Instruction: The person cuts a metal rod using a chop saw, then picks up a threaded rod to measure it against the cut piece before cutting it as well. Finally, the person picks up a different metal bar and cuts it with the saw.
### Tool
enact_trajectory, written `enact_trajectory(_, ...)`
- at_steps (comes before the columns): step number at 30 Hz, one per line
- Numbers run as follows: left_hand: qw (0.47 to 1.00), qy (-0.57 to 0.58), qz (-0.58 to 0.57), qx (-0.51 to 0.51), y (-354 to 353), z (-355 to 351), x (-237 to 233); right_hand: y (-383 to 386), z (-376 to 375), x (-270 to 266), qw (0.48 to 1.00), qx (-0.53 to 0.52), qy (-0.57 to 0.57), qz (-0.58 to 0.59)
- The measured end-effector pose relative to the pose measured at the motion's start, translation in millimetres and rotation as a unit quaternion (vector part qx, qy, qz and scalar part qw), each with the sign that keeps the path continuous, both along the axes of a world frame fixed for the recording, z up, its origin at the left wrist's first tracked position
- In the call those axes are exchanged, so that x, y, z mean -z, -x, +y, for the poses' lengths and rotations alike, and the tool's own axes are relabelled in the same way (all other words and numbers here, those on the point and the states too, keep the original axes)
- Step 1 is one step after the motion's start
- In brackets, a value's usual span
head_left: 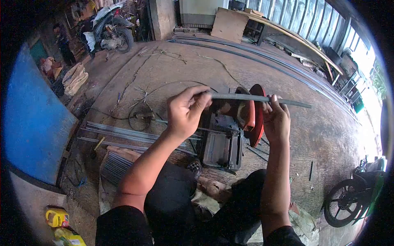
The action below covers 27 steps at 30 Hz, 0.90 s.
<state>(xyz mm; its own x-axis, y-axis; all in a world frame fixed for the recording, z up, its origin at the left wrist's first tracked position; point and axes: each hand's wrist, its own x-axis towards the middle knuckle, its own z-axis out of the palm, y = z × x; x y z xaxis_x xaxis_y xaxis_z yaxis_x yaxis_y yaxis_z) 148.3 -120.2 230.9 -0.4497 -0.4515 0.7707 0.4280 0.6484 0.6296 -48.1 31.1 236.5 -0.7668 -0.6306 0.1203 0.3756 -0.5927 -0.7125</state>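
A grey metal rod [242,97] with a threaded left end is held up across the view. My left hand [185,108] pinches it at the threaded end. Farther right along the rod, my right hand [276,117] has its fingers closed round it, and the plain end sticks out beyond. Behind and below the rod is a cut-off machine with a red guard [257,119] and a dark metal base [221,147] on the floor.
Metal bars [123,133] lie left of the machine, above a bundle of rods [119,164]. Long pipes [262,55] cross the far floor. Cables run over the ground. A motorcycle [111,37] stands far left, another [349,201] at lower right. A person [63,43] is at the far left.
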Motion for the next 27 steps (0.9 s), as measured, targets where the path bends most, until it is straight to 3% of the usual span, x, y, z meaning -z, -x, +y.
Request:
enact_trajectory(2,0.989,-0.117,0.019,0.085,-1.6,1.6,-4.3,-3.9,-2.7,-0.8,0.998,0.012,0.040,-0.047)
enact_trajectory(6,0.991,-0.129,0.033,0.032,-1.7,17.4,-20.1,-5.0,-0.4,-3.4,0.998,0.042,0.043,-0.028)
enact_trajectory(8,0.984,-0.123,-0.117,-0.052,-11.4,9.3,-18.3,-2.6,2.5,-2.9,0.998,0.016,0.068,0.010)
enact_trajectory(9,0.995,-0.085,-0.031,-0.039,-7.2,10.9,-17.5,-2.4,2.9,-2.2,0.998,0.015,0.067,0.010)
enact_trajectory(12,0.994,-0.092,0.064,-0.004,4.2,22.8,-23.1,-0.3,2.5,2.1,0.997,0.006,0.073,0.023)
enact_trajectory(16,0.990,-0.124,-0.073,-0.004,-4.8,18.5,-22.3,-7.2,0.7,-1.4,0.995,0.004,0.100,0.024)
enact_trajectory(18,0.981,-0.156,0.116,-0.024,13.3,30.6,-29.0,-11.7,1.5,-8.8,0.996,0.021,0.089,0.008)
enact_trajectory(19,0.981,-0.155,0.116,-0.024,8.3,27.7,-28.1,-12.1,2.6,-10.4,0.996,0.025,0.085,0.005)
enact_trajectory(21,0.991,-0.121,-0.054,-0.009,-7.7,17.1,-23.5,-12.4,4.0,-11.0,0.996,0.029,0.081,0.002)
enact_trajectory(24,0.982,-0.167,-0.083,0.026,-9.7,10.1,-21.7,-9.4,3.6,-4.3,0.991,-0.007,0.127,0.047)
enact_trajectory(25,0.982,-0.166,-0.082,0.026,-5.4,11.8,-21.9,-2.3,2.6,1.1,0.990,-0.004,0.128,0.053)
enact_trajectory(27,0.990,-0.134,0.033,-0.006,7.4,18.5,-20.7,-2.6,4.4,-0.6,0.990,0.002,0.127,0.057)
